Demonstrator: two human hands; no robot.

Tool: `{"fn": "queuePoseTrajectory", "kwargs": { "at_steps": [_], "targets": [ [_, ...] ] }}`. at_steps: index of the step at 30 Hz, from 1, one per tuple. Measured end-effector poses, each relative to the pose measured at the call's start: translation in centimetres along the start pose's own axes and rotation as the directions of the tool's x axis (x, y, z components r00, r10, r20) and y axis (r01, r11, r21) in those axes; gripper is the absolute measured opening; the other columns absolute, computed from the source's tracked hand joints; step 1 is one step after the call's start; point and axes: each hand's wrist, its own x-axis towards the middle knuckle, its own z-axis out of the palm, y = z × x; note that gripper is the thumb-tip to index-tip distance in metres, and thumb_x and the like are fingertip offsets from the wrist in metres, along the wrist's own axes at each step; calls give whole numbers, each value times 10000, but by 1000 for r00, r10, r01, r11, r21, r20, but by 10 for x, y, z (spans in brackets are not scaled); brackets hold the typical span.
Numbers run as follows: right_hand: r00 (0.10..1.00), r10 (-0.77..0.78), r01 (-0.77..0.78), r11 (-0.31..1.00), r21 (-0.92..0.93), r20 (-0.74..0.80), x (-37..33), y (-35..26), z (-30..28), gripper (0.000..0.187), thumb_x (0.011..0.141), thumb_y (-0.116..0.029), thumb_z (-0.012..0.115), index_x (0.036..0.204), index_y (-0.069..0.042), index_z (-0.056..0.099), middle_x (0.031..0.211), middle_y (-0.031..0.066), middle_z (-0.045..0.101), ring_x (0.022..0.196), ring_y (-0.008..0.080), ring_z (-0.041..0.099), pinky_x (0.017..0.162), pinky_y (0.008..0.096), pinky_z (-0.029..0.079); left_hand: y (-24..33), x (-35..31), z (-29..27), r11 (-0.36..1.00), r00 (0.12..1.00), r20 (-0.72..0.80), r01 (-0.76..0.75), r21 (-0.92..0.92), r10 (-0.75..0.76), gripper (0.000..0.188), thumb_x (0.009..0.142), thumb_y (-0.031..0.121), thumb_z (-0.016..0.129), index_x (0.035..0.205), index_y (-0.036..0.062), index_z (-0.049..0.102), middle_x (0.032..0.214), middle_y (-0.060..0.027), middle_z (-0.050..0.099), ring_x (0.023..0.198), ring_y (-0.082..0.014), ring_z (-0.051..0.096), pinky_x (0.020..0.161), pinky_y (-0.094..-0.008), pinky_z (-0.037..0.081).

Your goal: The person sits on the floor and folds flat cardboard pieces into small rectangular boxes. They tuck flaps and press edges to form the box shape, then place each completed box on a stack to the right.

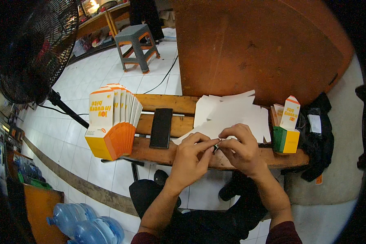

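My left hand and my right hand meet over the front edge of a wooden bench, fingertips pinched together. Between them is a small dark thing, too small to name. Just beyond my fingers lie several flat white card sheets with cut, notched edges, overlapping on the bench. A black smartphone rests left of the sheets. Farther left, a fanned stack of flat white, yellow and orange cartons sits at the bench end. Right of the sheets stands a carton with green and yellow sides.
Slats of the wooden bench show between the things. A brown wooden panel rises behind it. A grey stool stands beyond, and a black fan at left. Blue water bottles lie lower left; dark cloth is at right.
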Motion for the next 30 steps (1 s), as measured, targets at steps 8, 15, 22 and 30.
{"fn": "queuePoseTrajectory", "kwargs": {
  "at_steps": [8,15,22,30],
  "targets": [
    [992,93,-104,985,139,85,1,4,-5,233,653,15,794,819,-48,642,966,106,646,844,253,644,720,341,529,-6,2,0,994,996,75,-62,94,55,198,831,25,618,998,-1,722,911,-123,633,904,-271,600,833,-393,457],
    [789,379,-589,691,420,483,-4,19,-22,250,822,-64,711,1034,-26,584,955,106,699,883,256,690,777,366,525,-1,8,4,978,988,77,-143,153,133,230,807,27,658,1030,33,714,909,-132,672,890,-275,627,848,-380,466],
    [837,456,-546,655,522,303,-12,33,-36,242,903,-50,522,1143,-19,541,1045,124,549,1006,215,547,936,327,426,-3,11,-6,999,975,216,51,15,-53,185,808,49,709,989,8,712,929,-136,703,872,-235,671,814,-326,507],
    [901,-133,123,991,-51,-413,-3,-12,-16,360,843,-304,710,1113,-85,615,1211,217,536,1082,364,556,939,435,469,44,-16,-15,959,955,-261,64,-277,-139,251,765,147,803,921,-34,724,938,-124,717,847,-174,669,760,-284,513]
  ]
}}
